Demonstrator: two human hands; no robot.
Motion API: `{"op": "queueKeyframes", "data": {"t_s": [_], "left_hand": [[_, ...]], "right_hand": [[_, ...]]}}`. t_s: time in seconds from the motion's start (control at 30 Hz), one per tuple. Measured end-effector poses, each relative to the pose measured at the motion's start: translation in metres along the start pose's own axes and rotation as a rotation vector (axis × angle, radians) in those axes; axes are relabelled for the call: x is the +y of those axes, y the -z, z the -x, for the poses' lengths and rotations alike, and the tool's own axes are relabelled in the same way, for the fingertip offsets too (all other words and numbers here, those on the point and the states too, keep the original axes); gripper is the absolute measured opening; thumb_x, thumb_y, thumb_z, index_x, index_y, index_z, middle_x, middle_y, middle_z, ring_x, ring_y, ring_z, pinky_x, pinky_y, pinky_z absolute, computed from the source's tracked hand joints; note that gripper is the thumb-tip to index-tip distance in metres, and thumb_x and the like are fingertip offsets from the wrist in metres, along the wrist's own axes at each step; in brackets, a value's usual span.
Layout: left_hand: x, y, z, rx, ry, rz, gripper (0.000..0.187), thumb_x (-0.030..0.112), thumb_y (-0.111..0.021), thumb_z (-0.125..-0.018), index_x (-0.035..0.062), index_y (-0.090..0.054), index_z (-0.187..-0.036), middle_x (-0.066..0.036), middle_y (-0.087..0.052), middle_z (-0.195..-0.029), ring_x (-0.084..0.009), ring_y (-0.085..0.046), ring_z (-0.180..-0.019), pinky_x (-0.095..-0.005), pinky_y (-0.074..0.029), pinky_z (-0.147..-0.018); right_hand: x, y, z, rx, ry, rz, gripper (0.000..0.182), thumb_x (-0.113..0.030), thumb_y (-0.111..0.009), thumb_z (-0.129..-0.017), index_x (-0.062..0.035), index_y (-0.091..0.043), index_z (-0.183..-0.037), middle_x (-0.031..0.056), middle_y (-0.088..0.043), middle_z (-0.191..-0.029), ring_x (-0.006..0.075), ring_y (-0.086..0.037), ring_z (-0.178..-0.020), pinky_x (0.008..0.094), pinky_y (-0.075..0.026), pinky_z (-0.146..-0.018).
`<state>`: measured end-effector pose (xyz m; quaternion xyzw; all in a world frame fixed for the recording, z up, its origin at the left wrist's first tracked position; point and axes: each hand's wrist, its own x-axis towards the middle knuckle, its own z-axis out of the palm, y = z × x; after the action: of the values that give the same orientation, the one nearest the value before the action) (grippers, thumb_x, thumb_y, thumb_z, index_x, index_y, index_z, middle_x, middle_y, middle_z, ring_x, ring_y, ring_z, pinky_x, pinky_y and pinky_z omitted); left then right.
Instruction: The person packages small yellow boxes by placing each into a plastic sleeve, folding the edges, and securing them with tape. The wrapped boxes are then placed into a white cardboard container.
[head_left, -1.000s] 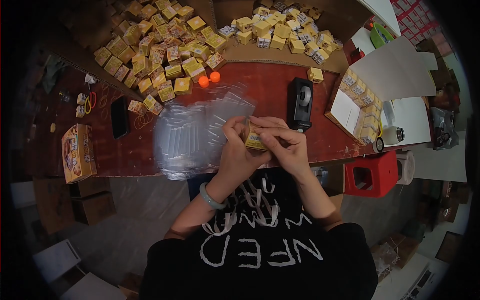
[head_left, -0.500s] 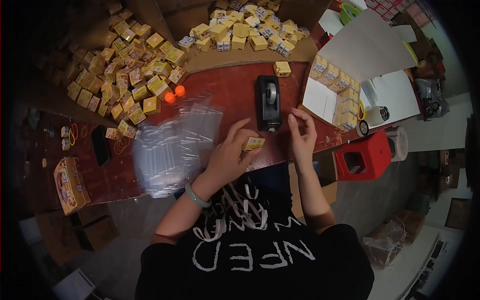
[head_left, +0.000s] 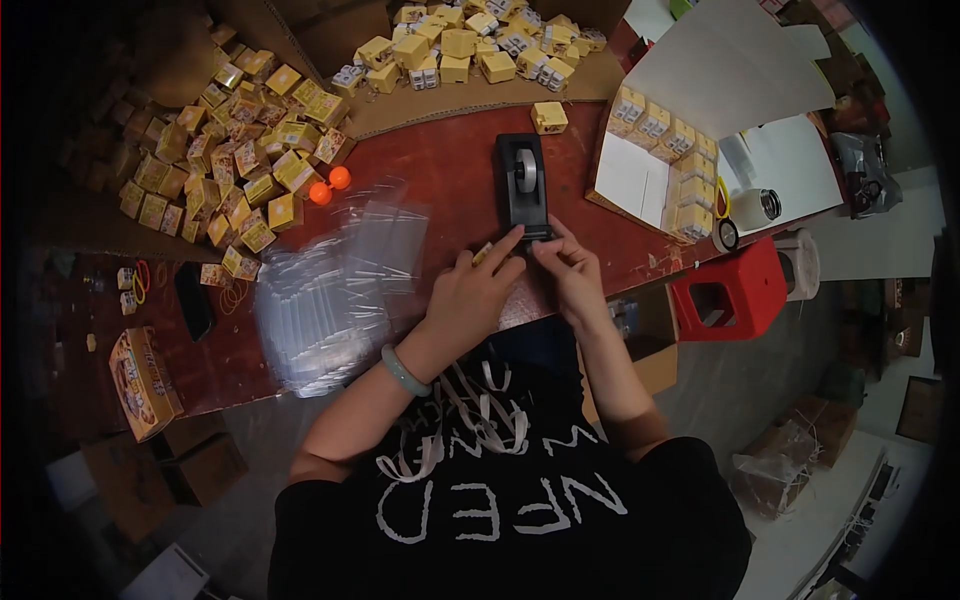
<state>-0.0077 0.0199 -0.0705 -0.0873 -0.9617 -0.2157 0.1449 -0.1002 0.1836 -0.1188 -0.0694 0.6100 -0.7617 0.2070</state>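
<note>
My left hand (head_left: pixel 468 297) is closed around a small yellow box (head_left: pixel 482 254), which is mostly hidden by the fingers. Its index finger reaches to the near end of a black tape dispenser (head_left: pixel 517 205) with a pale tape roll (head_left: pixel 526 170) in it. On the other side, my right hand (head_left: pixel 573 278) has its thumb and fingertips pinched at the dispenser's near end. Whatever those fingertips hold is too small to make out. Left of my left hand lies a spread stack of clear plastic bags (head_left: pixel 318 310).
Yellow boxes (head_left: pixel 240 160) are heaped at left, and small yellow-and-white pieces (head_left: pixel 460 45) at the back. An open carton (head_left: pixel 632 195) with rows of pieces stands right. Orange balls (head_left: pixel 330 185) and a dark phone (head_left: pixel 194 300) lie leftward. A red stool (head_left: pixel 735 290) stands beside the table.
My right hand has moved left and up to the dispenser's near end, its fingers now pinched. My left hand has turned over the yellow box and come closer. The whole view has shifted slightly.
</note>
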Motion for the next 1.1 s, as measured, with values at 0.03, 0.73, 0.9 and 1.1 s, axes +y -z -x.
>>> {"op": "queueKeyframes", "data": {"t_s": [0.03, 0.73, 0.9, 1.1], "left_hand": [[-0.001, 0.0, -0.001, -0.007, 0.0, 0.004, 0.031, 0.013, -0.071, -0.076, 0.0121, -0.058, -0.104, -0.003, -0.047, -0.145, -0.0293, -0.061, -0.079, -0.035, -0.055, -0.061], [0.001, 0.074, 0.0, -0.254, 0.258, 1.255, 0.061, 0.017, -0.083, -0.078, 0.0038, -0.045, -0.123, -0.008, -0.061, -0.11, -0.0146, -0.061, -0.104, -0.0286, -0.052, -0.085], [0.0, 0.073, -0.001, -0.267, 0.21, 1.233, 0.062, 0.018, -0.083, -0.078, 0.0015, -0.046, -0.124, -0.01, -0.062, -0.111, -0.0161, -0.061, -0.105, -0.0299, -0.051, -0.087], [0.005, 0.077, -0.002, -0.256, 0.175, 1.214, 0.058, 0.025, -0.08, -0.082, 0.0019, -0.046, -0.123, -0.01, -0.063, -0.109, -0.0151, -0.062, -0.101, -0.029, -0.051, -0.086]], "right_hand": [[0.012, -0.006, 0.003, 0.035, 0.054, -0.001, 0.005, 0.003, -0.067, -0.086, 0.0029, -0.071, -0.09, 0.0193, -0.038, -0.15, 0.0208, -0.046, -0.132, 0.0298, -0.041, -0.099], [-0.168, -0.05, -0.007, -0.923, 0.133, 0.362, 0.048, -0.003, -0.068, -0.085, -0.0028, -0.054, -0.13, -0.0021, -0.053, -0.072, 0.0056, -0.05, -0.07, 0.0219, -0.041, -0.069], [-0.168, -0.057, -0.009, -0.976, 0.081, 0.415, 0.043, -0.004, -0.068, -0.085, -0.0024, -0.055, -0.126, -0.0031, -0.053, -0.072, 0.0048, -0.047, -0.07, 0.0207, -0.039, -0.068], [-0.167, -0.056, -0.005, -0.898, 0.022, 0.423, 0.042, -0.004, -0.072, -0.082, -0.0026, -0.055, -0.121, -0.005, -0.051, -0.071, 0.0039, -0.04, -0.067, 0.0207, -0.035, -0.064]]}}
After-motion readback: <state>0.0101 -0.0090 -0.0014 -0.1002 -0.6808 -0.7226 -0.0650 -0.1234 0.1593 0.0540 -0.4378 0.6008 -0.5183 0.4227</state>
